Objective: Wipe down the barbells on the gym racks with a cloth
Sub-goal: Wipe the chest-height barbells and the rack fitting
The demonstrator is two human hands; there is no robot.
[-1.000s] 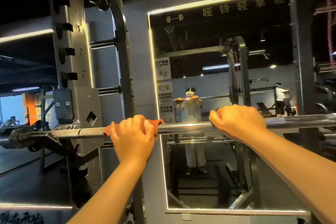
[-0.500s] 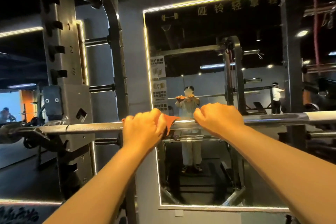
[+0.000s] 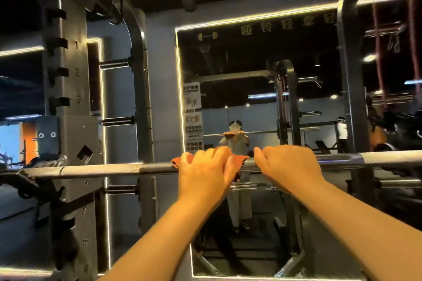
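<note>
Left hand clamps the cloth round the bar, right hand grips bare steel just beside it; that covered patch could go unwiped.

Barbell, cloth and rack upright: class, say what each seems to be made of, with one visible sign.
The barbell looks like bare steel: silvery sheen, fine knurled grain at left, smoother gloss at right. The cloth seems soft orange fabric, limp and folded over the bar. The rack upright is probably steel under matt dark-grey paint, with cut slots.
</note>
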